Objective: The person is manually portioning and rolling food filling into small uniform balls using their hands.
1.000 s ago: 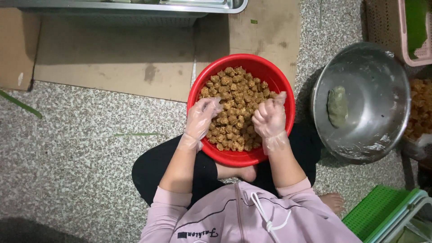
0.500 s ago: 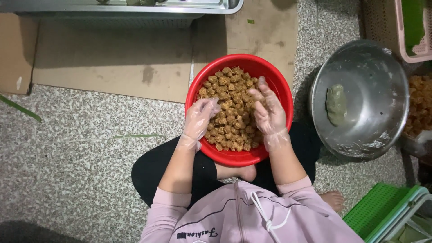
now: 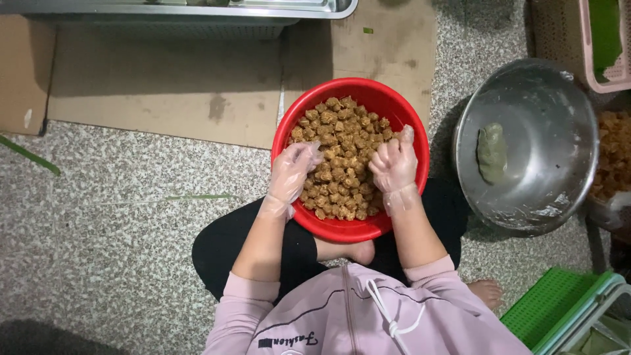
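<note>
A red plastic bowl (image 3: 420,141) stands on the floor between my knees, filled with several small brown chunks (image 3: 342,141). Both hands wear thin clear gloves and are inside the bowl. My left hand (image 3: 294,172) rests on the left side of the pile, with its fingers curled around some chunks. On the right side of the pile, my right hand (image 3: 394,165) lies palm down with its fingers spread and pressed into the chunks. My pink sleeves and dark trousers fill the bottom of the view.
A large steel bowl (image 3: 545,190) holding a greenish lump (image 3: 491,152) sits to the right. Beyond it is a container of more brown pieces (image 3: 614,154). Flattened cardboard (image 3: 164,92) lies ahead, under a metal tray (image 3: 197,10). There is a pink basket (image 3: 608,46) top right and a green crate (image 3: 565,309) bottom right.
My right hand went from a loose fist to a flat open palm over the pile, then settled down with its fingers in the chunks. My left hand stayed on the left side.
</note>
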